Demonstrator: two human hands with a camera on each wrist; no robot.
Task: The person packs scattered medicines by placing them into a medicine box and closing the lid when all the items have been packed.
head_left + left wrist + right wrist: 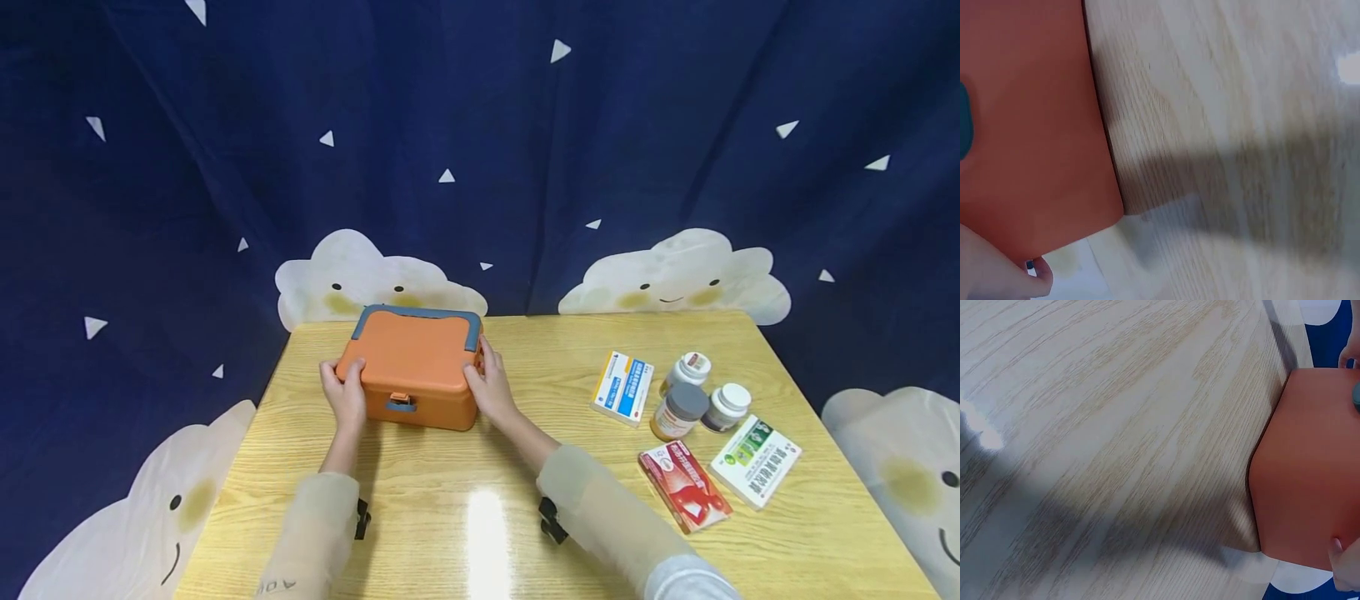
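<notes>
An orange lidded storage box point(412, 354) with a blue-grey folding handle point(429, 312) and a front latch point(401, 402) stands on the table, lid down. My left hand point(348, 398) grips its left side, thumb on the lid's edge. On the opposite side, my right hand point(492, 387) holds it likewise, thumb near the front corner. The left wrist view has the orange front point(1029, 137) close up, with part of the left hand point(997, 272) at the corner. In the right wrist view, the right hand point(1349, 565) touches the box's side; some fingers are hidden.
To the right on the wooden table point(450, 508) lie a blue-white medicine box point(624, 387), a red one point(684, 485) and a green-white one point(756, 460). Among them stand a grey-capped bottle point(679, 410) and white-capped bottles point(727, 406). A dark blue curtain point(480, 100) hangs behind.
</notes>
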